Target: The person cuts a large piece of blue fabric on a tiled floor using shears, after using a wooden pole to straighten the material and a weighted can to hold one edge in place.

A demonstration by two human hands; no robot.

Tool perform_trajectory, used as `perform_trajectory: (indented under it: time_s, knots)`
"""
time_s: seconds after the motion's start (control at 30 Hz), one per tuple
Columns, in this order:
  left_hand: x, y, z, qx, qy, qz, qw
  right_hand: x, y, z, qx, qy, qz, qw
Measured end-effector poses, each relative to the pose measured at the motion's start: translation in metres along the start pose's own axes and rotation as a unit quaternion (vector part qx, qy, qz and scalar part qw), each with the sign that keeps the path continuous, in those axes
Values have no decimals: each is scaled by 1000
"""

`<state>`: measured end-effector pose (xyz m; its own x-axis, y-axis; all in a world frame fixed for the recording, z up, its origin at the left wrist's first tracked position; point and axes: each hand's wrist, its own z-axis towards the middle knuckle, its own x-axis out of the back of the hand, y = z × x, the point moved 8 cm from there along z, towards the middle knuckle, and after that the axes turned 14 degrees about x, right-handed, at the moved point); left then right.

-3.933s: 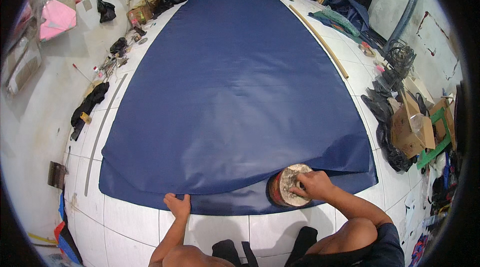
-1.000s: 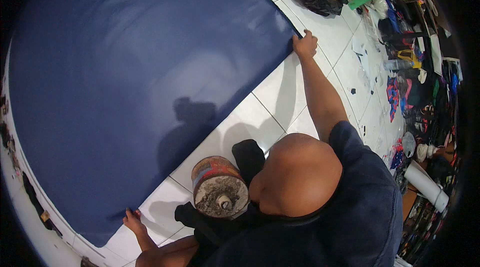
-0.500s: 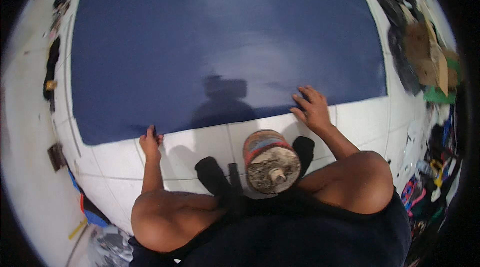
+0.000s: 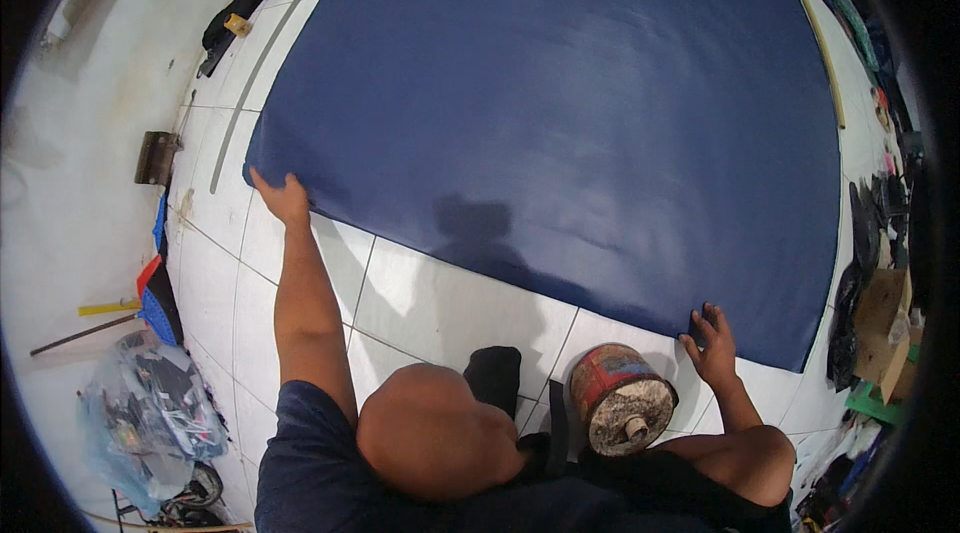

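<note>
Hands (image 4: 283,198) (image 4: 712,345) flat on blue sheet (image 4: 560,113) near edge; can (image 4: 620,400) beside right.

Navy blue sheet (image 4: 560,123); white tiled floor (image 4: 440,303).

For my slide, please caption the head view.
Both hands, left and right, press the blue sheet's near edge on white tiles.

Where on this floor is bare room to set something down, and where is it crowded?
Bare white tiles lie between the blue sheet near edge and the person, from the left hand to the round can. Pale floor left of the sheet is open. The right rim and lower-left bag are cluttered.
</note>
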<state>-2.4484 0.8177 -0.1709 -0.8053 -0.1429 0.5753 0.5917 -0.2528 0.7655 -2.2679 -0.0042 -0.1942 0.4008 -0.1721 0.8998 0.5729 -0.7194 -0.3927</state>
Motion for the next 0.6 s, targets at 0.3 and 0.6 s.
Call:
perform_trajectory:
  time_s: [0.3,0.6]
  knots:
    - [-36,-74,-12,118,-157,383,903,13,-10,3,-21,-25,-8,999]
    - [-16,-5,-57,-191,-43,206,959,5,-13,9,-3,-14,-6,1000]
